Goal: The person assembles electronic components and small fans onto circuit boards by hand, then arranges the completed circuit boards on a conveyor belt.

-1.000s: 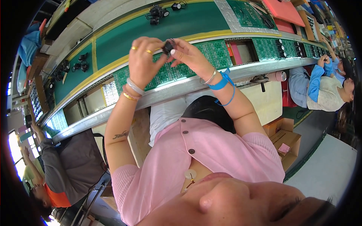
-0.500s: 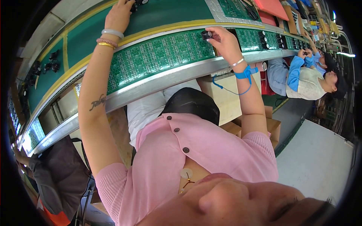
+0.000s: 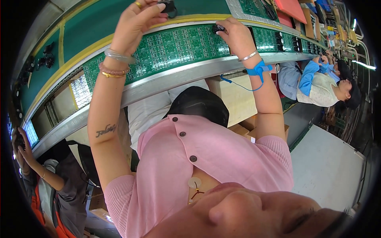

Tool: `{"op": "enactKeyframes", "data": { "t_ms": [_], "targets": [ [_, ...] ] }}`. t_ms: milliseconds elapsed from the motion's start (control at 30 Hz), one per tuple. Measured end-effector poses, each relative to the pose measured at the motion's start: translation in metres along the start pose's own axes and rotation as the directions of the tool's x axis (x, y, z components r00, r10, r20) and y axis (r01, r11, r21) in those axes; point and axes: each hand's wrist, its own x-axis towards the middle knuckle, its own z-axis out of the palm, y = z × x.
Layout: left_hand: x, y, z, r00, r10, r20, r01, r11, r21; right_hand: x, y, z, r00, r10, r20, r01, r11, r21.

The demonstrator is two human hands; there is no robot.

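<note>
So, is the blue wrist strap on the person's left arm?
No, the blue wrist strap sits on the right arm just below the right hand, while the left wrist carries only bracelets.

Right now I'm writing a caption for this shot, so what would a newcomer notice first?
Two raised arms: the left hand grips a small black part over the green belt, and the right hand sets another black part on the strip of green circuit boards along the line's near edge. A blue wrist strap with a coiled cord stands out on the right wrist, above a pink top.
</note>
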Motion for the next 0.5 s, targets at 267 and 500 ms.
{"op": "enactKeyframes", "data": {
  "t_ms": [267,500],
  "targets": [
    [-0.006,-0.017,-0.004,0.966,-0.164,0.198,0.162,0.986,0.027,0.004,0.001,-0.003,0.997,-0.008,0.081,0.011,0.999,-0.042],
    [-0.004,-0.022,-0.004,0.96,-0.193,0.204,0.179,0.98,0.084,0.004,0.001,-0.002,0.998,0.017,0.057,-0.012,0.997,-0.075]
  ]
}}
